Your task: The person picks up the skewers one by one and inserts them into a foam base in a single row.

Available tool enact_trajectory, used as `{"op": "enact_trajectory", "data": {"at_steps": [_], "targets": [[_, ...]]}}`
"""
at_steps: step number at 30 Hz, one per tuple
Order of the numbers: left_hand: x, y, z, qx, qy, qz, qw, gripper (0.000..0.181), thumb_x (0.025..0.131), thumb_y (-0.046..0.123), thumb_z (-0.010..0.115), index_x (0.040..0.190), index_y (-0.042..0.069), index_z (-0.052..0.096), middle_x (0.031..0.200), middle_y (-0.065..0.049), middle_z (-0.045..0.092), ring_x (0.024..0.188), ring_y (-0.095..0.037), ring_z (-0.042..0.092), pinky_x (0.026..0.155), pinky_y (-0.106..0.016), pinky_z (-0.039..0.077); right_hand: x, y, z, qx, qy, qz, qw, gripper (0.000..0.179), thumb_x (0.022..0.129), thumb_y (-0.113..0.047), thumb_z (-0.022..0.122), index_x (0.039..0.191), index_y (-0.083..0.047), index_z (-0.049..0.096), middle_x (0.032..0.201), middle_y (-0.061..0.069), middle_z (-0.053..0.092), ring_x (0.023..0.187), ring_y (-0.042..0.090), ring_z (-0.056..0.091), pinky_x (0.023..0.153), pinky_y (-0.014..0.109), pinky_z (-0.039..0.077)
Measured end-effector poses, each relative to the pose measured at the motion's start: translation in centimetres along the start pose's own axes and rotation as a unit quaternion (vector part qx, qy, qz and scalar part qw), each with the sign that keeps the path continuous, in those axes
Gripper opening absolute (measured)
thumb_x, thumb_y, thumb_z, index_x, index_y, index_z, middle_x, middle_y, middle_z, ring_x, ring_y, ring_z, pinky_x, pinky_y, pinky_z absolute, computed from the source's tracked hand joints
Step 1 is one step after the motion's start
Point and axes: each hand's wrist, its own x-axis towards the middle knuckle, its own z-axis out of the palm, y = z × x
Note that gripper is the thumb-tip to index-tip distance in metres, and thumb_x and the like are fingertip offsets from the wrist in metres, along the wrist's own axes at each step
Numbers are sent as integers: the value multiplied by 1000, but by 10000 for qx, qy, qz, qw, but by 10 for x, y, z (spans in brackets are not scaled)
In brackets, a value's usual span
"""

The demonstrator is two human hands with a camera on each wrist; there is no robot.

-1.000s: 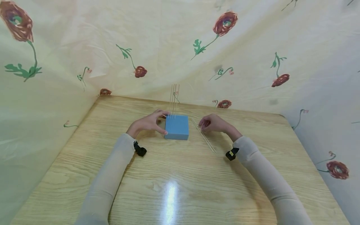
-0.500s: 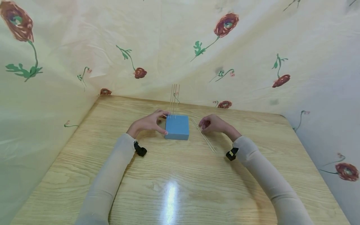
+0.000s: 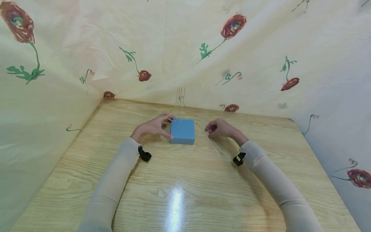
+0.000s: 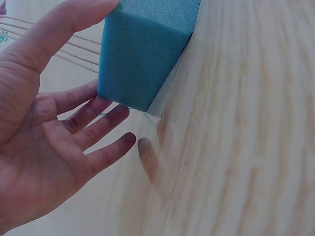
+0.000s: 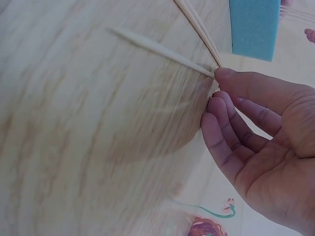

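Note:
A blue foam block (image 3: 183, 130) lies on the wooden table, with several thin wooden sticks (image 3: 179, 103) standing upright along its far left edge. My left hand (image 3: 152, 126) holds the block from the left, thumb on the near corner and index finger at the back; in the left wrist view the other fingers spread loosely. To the block's right, my right hand (image 3: 221, 128) pinches one wooden stick (image 5: 160, 49) between thumb and fingers. That stick slants away from the other loose sticks (image 5: 199, 30) lying beside it. The fingers partly hide their far ends.
The wooden table (image 3: 185, 174) stretches in front of the block and to both sides. A flowered cloth (image 3: 174, 45) hangs behind the table and along its left and right sides. Each wrist carries a small black camera (image 3: 145, 154).
The near end of one loose stick has swung right, so the sticks by my right hand now spread apart. My left hand and the block stay in place.

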Motion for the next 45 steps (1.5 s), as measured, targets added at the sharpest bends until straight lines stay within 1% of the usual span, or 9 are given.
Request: {"op": "enact_trajectory", "data": {"at_steps": [4,6,12,16,22,26,31,45], "targets": [[1,0,0,18,-6,-7,10000,93,85,16,85,160,10,31,162,-12,24,151,-35,23,120,-59,27,-1,3,-2,-7,40,-287,9996,17,87,3,72,103,6,73,83,12,69,74,15,62,67,23,49],[1,0,0,43,-11,5,10000,93,85,15,84,160,10,30,162,-12,24,150,-35,24,120,-59,28,-1,5,-3,-20,65,-318,9995,17,86,3,71,103,5,73,81,10,69,72,13,61,66,23,49],[1,-1,0,76,-21,38,10000,93,85,17,85,160,10,31,160,-11,25,149,-35,26,119,-57,30,-1,6,-3,-187,74,161,9997,19,88,4,70,107,4,74,85,14,70,73,16,60,66,25,50],[0,-1,1,98,-19,3,10000,93,84,17,85,160,11,32,159,-11,26,149,-35,26,119,-58,30,-1,6,-3,-204,53,217,9995,20,88,3,71,107,4,75,85,14,71,74,16,61,67,26,50],[-1,0,2,81,-50,-7,10000,92,86,18,84,160,9,30,161,-13,24,149,-36,24,119,-60,28,-3,6,-4,-143,-11,364,9992,25,84,5,76,109,3,76,84,12,70,75,17,62,68,26,51],[-1,0,3,96,-37,-26,9999,92,86,18,84,160,10,30,162,-12,24,150,-36,24,119,-59,28,-3,7,-4,-88,-20,372,9993,26,83,7,75,109,4,75,84,13,70,75,17,63,67,26,52],[-1,0,2,111,-8,-52,9999,93,85,18,84,160,11,30,162,-11,23,150,-35,23,120,-58,28,-4,6,-5,-141,22,420,9990,27,83,7,74,109,3,76,85,12,70,75,17,63,68,26,52],[-1,2,2,65,-3,-27,10000,92,86,18,84,161,11,30,163,-11,22,151,-36,23,119,-59,28,-6,7,-8,-92,12,290,9995,26,85,7,71,110,4,74,88,18,70,77,21,64,67,28,53]]}}
